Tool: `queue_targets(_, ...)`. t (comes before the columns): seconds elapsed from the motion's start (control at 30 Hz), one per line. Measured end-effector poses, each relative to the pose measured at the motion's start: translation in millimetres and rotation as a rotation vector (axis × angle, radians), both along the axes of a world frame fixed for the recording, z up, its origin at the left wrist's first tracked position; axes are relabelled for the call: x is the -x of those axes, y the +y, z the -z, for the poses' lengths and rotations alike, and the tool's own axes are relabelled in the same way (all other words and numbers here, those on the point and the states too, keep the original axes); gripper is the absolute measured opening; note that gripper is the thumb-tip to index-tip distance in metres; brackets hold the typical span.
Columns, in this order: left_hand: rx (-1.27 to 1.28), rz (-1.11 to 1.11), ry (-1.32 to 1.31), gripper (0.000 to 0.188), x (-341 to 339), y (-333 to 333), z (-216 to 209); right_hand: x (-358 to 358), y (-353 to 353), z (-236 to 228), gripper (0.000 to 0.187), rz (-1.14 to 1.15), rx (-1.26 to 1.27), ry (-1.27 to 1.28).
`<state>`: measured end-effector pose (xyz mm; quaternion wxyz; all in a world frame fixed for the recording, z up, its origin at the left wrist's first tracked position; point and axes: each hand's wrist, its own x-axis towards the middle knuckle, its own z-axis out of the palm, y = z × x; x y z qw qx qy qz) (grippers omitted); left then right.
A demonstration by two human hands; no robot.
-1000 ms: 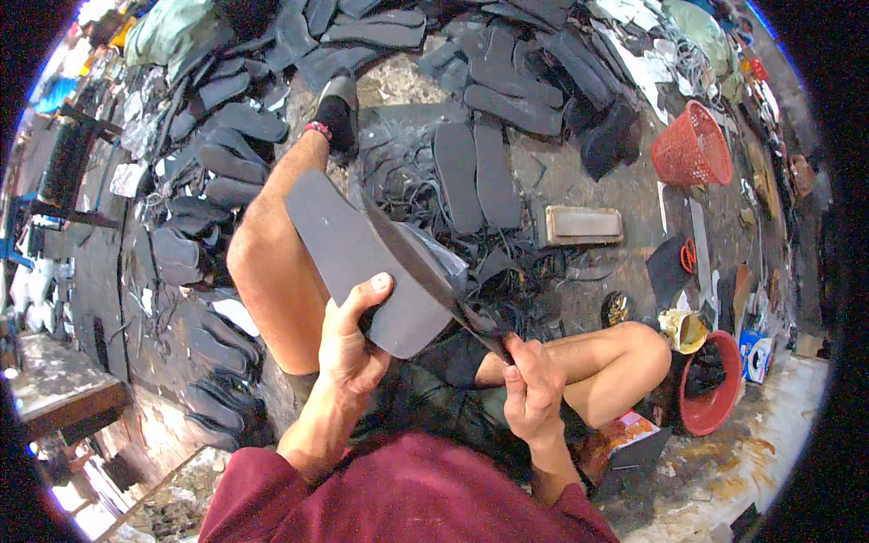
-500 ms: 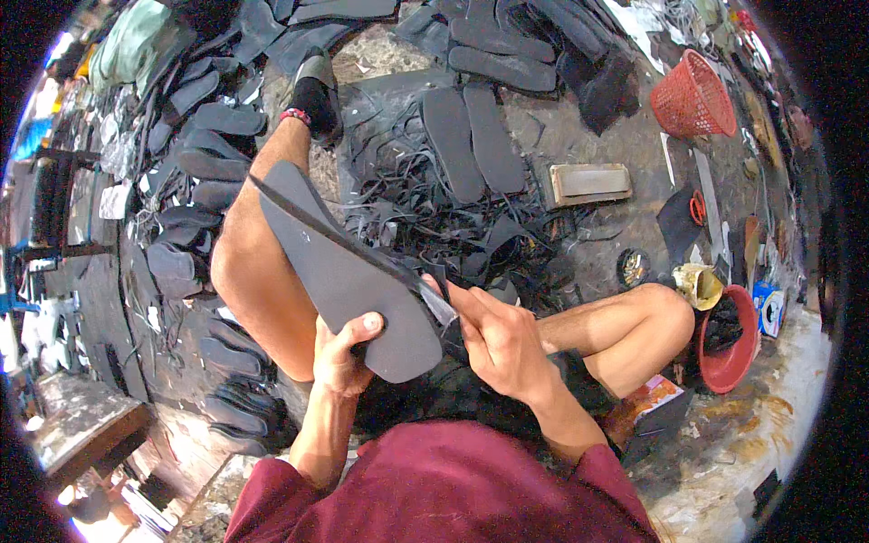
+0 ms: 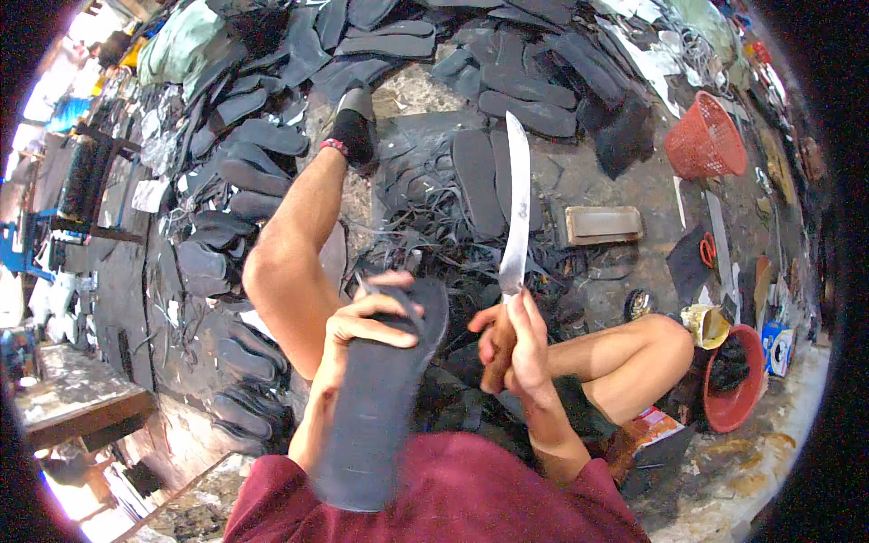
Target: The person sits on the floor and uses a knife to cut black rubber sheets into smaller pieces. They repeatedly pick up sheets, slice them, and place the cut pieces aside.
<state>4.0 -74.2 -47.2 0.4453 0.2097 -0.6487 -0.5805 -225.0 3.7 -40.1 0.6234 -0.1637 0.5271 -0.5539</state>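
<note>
The sole (image 3: 371,425) hung before the shirt (image 3: 516,489), far end clasped in the left hand (image 3: 348,339), right hand (image 3: 531,353) wrapped round the knife (image 3: 518,217), apart, with scraps (image 3: 421,206) heaped away from the floor's (image 3: 588,176) edges, blur hiding whether any cutting remained.

Glare washes out the left side of the fisheye-bent view; the curved silvery metal blade (image 3: 519,199) gleams; motion blurs the flat dark-grey shoe sole (image 3: 371,425).
</note>
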Motion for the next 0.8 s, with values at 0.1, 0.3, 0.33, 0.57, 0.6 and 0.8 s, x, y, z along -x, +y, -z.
queue_targets(0.1, 0.46, -0.052, -0.583, 0.038, 22, -8, -35, -10, -9, -14, 0.065, -0.131, 0.081, 0.148)
queue_targets(0.3, -0.198, -0.706, 0.075, 0.03, 46, 18, 0, -26, -21, -11, 0.044, 0.236, 0.082, 0.192)
queue_targets(0.33, -0.342, -0.831, 0.184, 0.035, 51, 30, 0, -27, -21, -2, 0.038, 0.336, 0.105, 0.259)
queue_targets(0.57, -1.07, -0.142, -0.072, 0.048, 54, 63, -21, -20, -34, 56, 0.013, 0.639, 0.023, 0.516)
queue_targets(0.6, -1.093, -0.13, -0.058, 0.047, 52, 60, -20, -9, -38, 74, 0.013, 0.694, 0.086, 0.591)
queue_targets(0.8, -1.032, -0.274, 0.023, 0.04, 43, 25, -19, 53, -19, 60, 0.031, 0.509, -0.258, 0.047)
